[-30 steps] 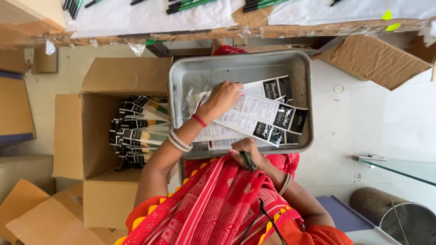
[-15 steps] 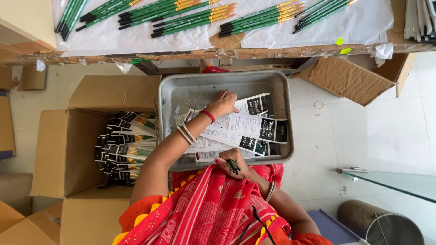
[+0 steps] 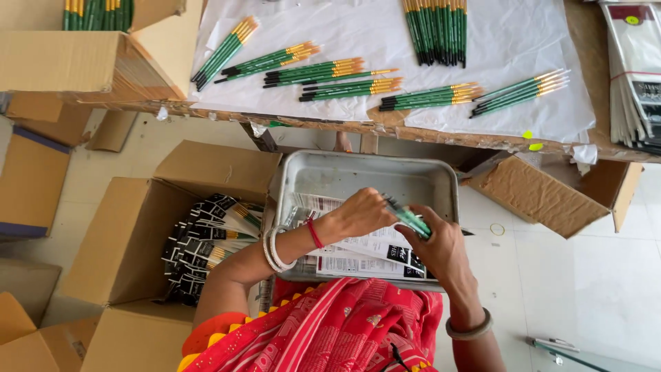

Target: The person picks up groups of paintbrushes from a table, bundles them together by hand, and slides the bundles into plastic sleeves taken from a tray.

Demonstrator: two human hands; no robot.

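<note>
item: bundle of green brushes (image 3: 411,219), raised over metal tray (image 3: 441,186).
right hand (image 3: 439,249) fingers closing around the bundle, newly lifted from a lower grip; left hand (image 3: 359,212) leaving the printed sleeves (image 3: 372,258), fingers pinching the bundle's tip; packing is proceeding. loose brushes are lying on the surface (image 3: 330,31) above.

The handles of the paintbrush bundle (image 3: 410,218) are hidden inside the right hand (image 3: 437,246). The printed sleeves (image 3: 365,256) in the metal tray (image 3: 365,176) are partly covered by both hands. The stacked packets (image 3: 637,69) are cut off by the right edge.
</note>
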